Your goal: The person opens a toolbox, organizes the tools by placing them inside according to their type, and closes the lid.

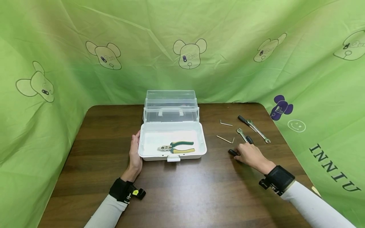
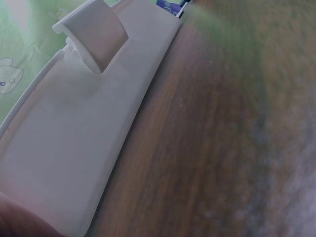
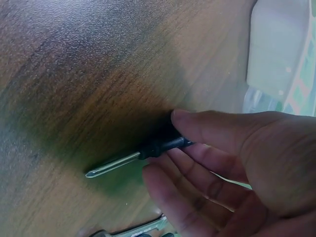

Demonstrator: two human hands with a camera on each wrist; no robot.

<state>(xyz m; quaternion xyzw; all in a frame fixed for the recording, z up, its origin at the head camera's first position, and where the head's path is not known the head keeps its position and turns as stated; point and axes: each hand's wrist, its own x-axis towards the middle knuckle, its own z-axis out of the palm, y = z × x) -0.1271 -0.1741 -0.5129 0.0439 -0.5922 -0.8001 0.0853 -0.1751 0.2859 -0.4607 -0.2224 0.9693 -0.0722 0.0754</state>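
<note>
Green curtain (image 1: 131, 82), printed with round-eared animal heads, hangs behind the dark wooden counter (image 1: 185, 196) in front of me. In the head view, a white toolbox (image 1: 155, 133) sits near the middle of that counter, its clear lid (image 1: 171, 104) raised at the back and its latch (image 1: 173, 159) at the front. Pliers (image 1: 172, 147) with one green and one yellow handle lie inside. The person's left hand (image 1: 135, 157) rests along the box's left side, fingers extended and unclenched. Well apart from the box, the right hand (image 1: 252, 155) is low over the counter, a black-handled screwdriver (image 1: 233, 152) jutting from under it. Just beyond are a short wrench (image 1: 242, 135) and a ribbed black handle (image 1: 249, 139); farther back lie a long wrench (image 1: 258, 130) and another black-handled tool (image 1: 243, 119). Two hex keys (image 1: 224, 139) lie between box and tools.

The left wrist view gives me the toolbox's white wall up close, the latch sticking out, and a blurred bit of hand in the lower corner.

In the right wrist view, thumb and fingers pinch the screwdriver's dark handle, its metal shaft pointing away from them. Part of a wrench shows at the lower edge, the toolbox in the upper corner.
</note>
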